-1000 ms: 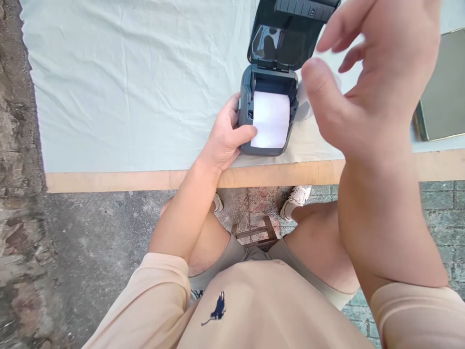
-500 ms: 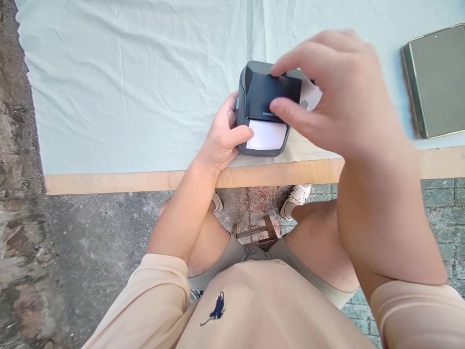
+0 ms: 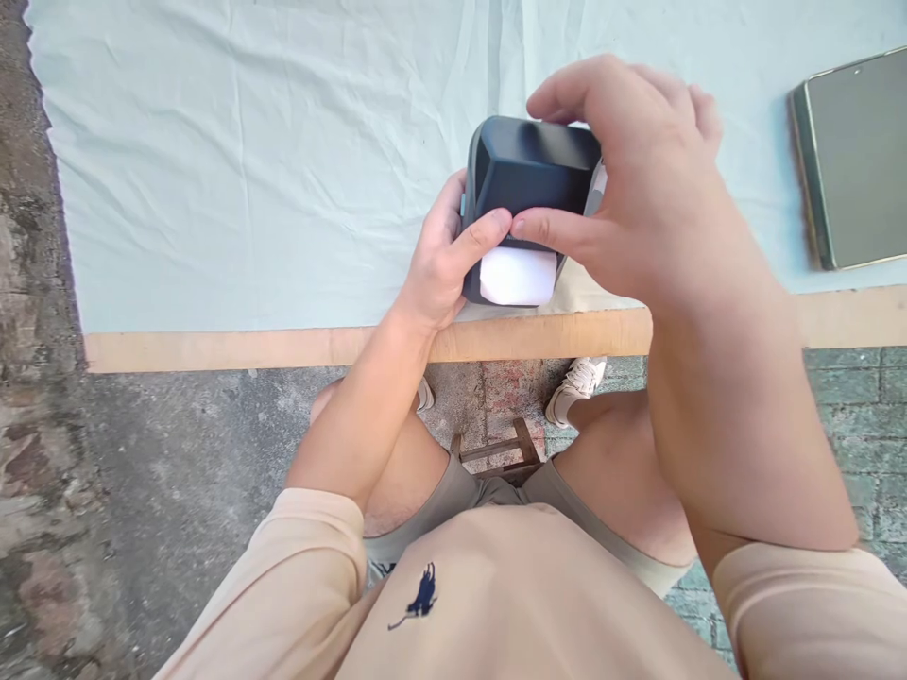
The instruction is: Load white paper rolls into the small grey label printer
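Observation:
A dark label printer point(image 3: 535, 175) stands near the front edge of the cloth-covered table, with a white strip of label paper point(image 3: 517, 277) hanging out over its front. My left hand point(image 3: 453, 250) wraps round the printer's left side, its thumb lying on the front of the black lid. Across from it, my right hand point(image 3: 630, 179) spans the lid, thumb on the front edge and fingers at the back edge. Whether the lid is fully closed I cannot tell. Something white shows at the printer's right side, mostly hidden behind my right hand.
A phone point(image 3: 861, 161) with a dark screen lies at the right on the pale blue cloth point(image 3: 213, 189). The table's wooden edge point(image 3: 213, 349) runs across in front of me. Below it, a wooden stool point(image 3: 500, 449) shows between my legs.
My left thumb has moved from the paper up onto the lid. The lid's front edge sits lower over the paper. My right hand has shifted slightly left, its fingers now farther back.

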`<state>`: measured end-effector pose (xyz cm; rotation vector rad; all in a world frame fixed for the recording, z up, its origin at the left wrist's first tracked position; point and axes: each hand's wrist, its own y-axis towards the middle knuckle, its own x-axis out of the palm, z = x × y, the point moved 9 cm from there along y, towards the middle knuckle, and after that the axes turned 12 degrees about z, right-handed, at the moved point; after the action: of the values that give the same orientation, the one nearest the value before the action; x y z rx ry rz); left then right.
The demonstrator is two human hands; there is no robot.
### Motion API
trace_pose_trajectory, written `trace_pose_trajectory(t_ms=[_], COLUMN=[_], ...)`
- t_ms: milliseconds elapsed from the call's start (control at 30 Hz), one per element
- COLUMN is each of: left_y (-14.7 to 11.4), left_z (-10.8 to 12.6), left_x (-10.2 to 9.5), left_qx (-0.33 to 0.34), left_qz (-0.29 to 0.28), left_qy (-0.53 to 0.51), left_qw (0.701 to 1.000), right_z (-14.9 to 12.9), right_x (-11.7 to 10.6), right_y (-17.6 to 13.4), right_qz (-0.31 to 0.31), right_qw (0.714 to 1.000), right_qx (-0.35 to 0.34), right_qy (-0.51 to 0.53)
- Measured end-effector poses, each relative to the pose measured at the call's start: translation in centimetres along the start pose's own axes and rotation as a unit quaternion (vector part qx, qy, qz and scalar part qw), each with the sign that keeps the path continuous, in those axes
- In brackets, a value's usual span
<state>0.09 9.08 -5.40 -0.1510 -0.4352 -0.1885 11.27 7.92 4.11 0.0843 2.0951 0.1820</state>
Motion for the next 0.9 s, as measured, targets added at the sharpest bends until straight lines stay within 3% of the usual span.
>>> trace_pose_trajectory(t_ms=[167, 333, 633, 900], left_y=[-0.1, -0.2, 0.5, 0.7], left_z=[0.1, 0.5, 0.0, -0.1], left_x=[-0.2, 0.6, -1.1, -1.0], left_qx=[-0.020, -0.036, -0.044, -0.083], left_qz=[0.018, 0.001, 0.082, 0.055], left_qy=[0.015, -0.045, -0.005, -0.060], left_qw=[1.000, 0.998, 0.996, 0.993], right_z=[0.3, 0.8, 1.0, 0.8], right_x=[0.1, -0.9, -0.3, 0.9], right_y=[0.0, 0.3, 0.0, 0.0], right_qz=[-0.002, 0.004, -0.041, -0.040], right_qw=[1.000, 0.999, 0.995, 0.995], right_qx=[0.024, -0.037, -0.078, -0.091], right_qy=[0.003, 0.014, -0.035, -0.031])
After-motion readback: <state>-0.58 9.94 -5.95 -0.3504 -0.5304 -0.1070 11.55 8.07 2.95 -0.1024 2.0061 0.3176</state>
